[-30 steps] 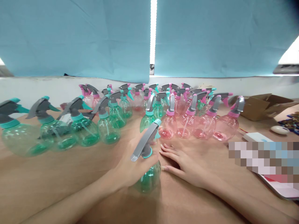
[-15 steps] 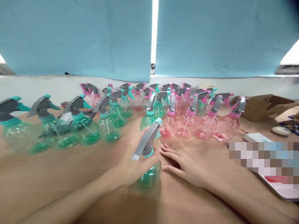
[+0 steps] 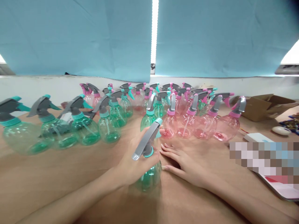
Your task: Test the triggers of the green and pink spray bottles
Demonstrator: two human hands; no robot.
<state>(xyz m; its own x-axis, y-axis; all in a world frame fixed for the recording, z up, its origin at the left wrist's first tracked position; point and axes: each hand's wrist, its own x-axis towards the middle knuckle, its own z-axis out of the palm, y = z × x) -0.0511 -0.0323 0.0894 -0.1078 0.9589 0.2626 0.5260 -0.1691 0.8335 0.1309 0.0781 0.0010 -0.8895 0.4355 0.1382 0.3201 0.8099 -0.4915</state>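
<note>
My left hand (image 3: 134, 158) is wrapped round the neck of a green spray bottle (image 3: 150, 179), which stands upright on the table. Its grey and teal trigger head (image 3: 147, 138) rises above my fingers, and some of those fingers are hidden behind it. To the right, my right hand (image 3: 178, 161) rests on the tabletop with its fingers stretched out, holding nothing. The fingertips of that hand are close beside the bottle; whether they touch it I cannot tell. Just behind both hands stand a green spray bottle (image 3: 147, 117) and a pink spray bottle (image 3: 169, 124).
Several green spray bottles (image 3: 85, 130) line the left, and several pink ones (image 3: 205, 126) stand at the right, with mixed rows behind. A cardboard box (image 3: 261, 107), a white mouse (image 3: 281, 131) and a partly blurred-out flat item (image 3: 283, 189) lie at the right. Blue cloth (image 3: 74, 37) hangs behind.
</note>
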